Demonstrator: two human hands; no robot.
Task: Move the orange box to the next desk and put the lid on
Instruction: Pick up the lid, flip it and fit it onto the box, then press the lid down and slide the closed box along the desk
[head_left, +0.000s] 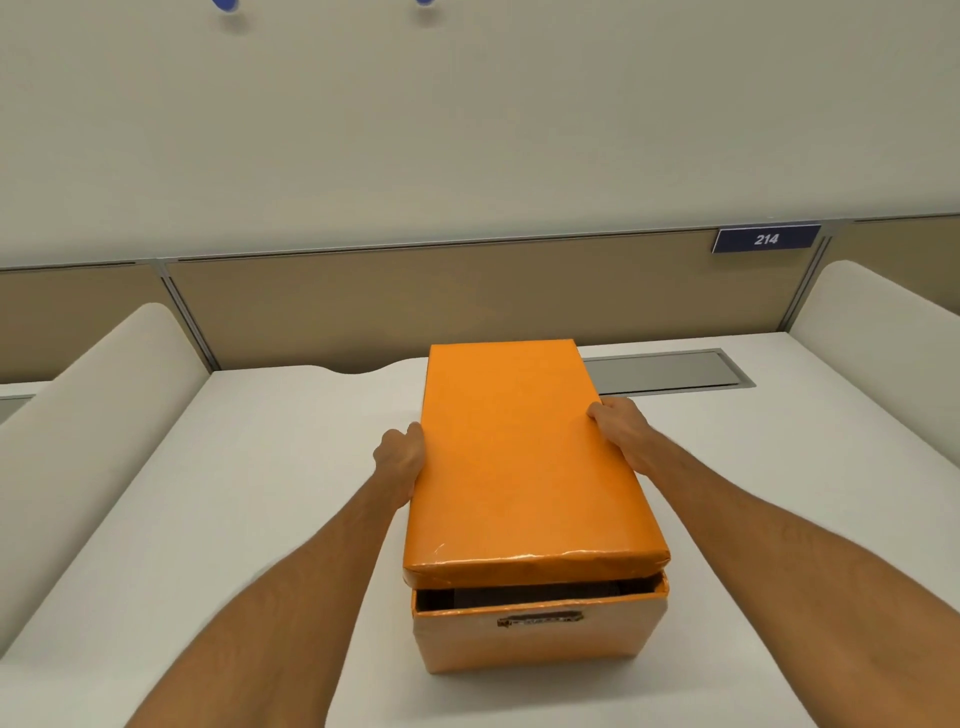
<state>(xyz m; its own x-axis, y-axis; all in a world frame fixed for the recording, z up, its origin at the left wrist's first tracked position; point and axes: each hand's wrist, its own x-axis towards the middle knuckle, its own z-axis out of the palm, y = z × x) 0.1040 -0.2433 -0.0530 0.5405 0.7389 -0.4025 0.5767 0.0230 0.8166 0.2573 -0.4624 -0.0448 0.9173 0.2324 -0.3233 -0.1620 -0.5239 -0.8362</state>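
Orange box on table: both hands, left hand and right hand, grip the lid, whose raised near edge may snag the rim and seat crooked.

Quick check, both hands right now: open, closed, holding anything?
Left hand: closed on the left edge of the orange lid.
Right hand: closed on the lid's right edge, over the orange box.

Desk lies bare around the orange box.
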